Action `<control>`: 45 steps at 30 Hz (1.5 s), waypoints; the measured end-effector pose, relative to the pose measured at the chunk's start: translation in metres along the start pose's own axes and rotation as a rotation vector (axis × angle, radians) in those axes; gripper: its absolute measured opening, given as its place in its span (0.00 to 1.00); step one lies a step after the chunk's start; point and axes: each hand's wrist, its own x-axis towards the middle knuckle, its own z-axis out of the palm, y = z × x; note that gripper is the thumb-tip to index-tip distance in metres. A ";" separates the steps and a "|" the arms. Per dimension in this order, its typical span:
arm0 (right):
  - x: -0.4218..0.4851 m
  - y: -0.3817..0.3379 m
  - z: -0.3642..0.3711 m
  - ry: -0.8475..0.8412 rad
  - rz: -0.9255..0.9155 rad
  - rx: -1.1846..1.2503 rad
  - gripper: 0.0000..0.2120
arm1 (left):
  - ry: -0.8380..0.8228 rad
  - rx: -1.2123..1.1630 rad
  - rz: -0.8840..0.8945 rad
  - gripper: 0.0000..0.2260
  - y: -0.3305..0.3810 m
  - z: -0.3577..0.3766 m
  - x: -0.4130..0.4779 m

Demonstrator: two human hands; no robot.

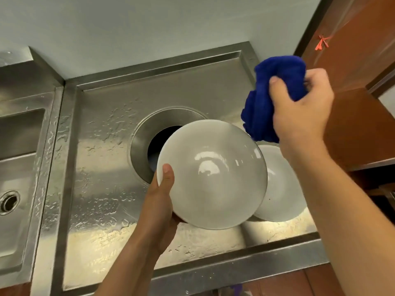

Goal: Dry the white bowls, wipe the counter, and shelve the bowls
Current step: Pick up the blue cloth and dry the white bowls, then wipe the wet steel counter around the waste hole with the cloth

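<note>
My left hand (162, 201) grips a white bowl (213, 176) by its left rim, thumb on the inside, and holds it tilted above the wet steel counter (102, 163). The bowl's glossy inside faces me. My right hand (299, 112) is raised to the upper right of that bowl, shut on a bunched blue cloth (275, 95) that hangs just clear of the rim. A second white bowl (282, 189) rests on the counter behind the held one, partly hidden by it and by my right forearm.
A round hole (156, 142) with a sloped steel collar opens in the counter's middle, partly covered by the held bowl. A steel sink (15, 167) with a drain lies at the left. Water drops spread over the counter. A brown wooden surface (352, 129) borders the right.
</note>
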 end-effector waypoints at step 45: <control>-0.021 0.076 -0.066 -0.096 0.602 0.514 0.08 | 0.035 1.114 0.385 0.13 -0.092 0.109 0.080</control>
